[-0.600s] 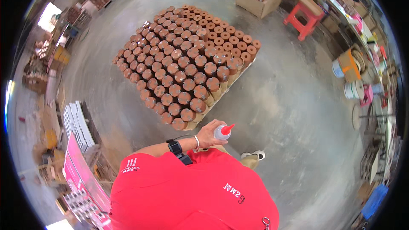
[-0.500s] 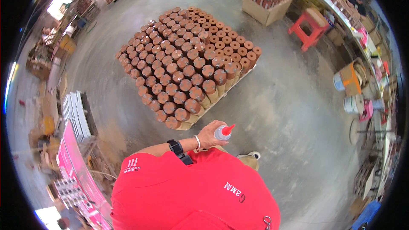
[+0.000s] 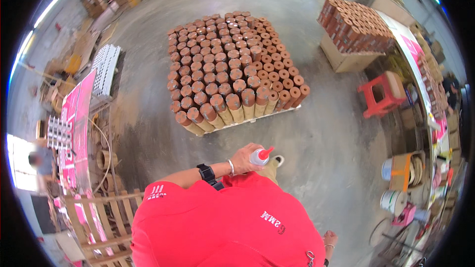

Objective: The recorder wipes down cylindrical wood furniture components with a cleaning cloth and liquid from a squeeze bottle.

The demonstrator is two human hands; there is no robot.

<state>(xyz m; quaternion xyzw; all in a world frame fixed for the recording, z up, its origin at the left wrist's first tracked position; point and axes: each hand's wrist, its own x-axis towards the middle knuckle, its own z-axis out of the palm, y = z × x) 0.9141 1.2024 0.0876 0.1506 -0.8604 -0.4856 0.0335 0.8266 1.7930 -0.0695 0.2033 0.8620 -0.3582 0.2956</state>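
Observation:
My left hand (image 3: pixel 245 157) is closed around a clear squeeze bottle (image 3: pixel 258 156) with a pointed red nozzle, held upright in front of my body. A black watch and a silver bangle are on that arm. Ahead of it, on a low pallet (image 3: pixel 242 121), stand many brown cylinders (image 3: pixel 210 89) in tight rows, several of them with light tan lower parts. Those toward the right show a hole in the top; the others have closed tops with small silvery marks. Low beside my right hip, my right hand (image 3: pixel 330 239) hangs partly behind my red shirt. Its fingers are too small and hidden to read.
A red stool (image 3: pixel 381 94) stands at the right, near a box (image 3: pixel 341 54) stacked with more cylinders. White buckets (image 3: pixel 393 201) and a cluttered bench line the right side. At the left are a pink-topped table (image 3: pixel 79 113), a white slotted rack (image 3: pixel 105 69) and a wooden pallet (image 3: pixel 111 217).
My view has turned left, so the cylinder stack now sits squarer ahead and the stool lies farther right. My right hand has come into view. The bottle stays in my left hand.

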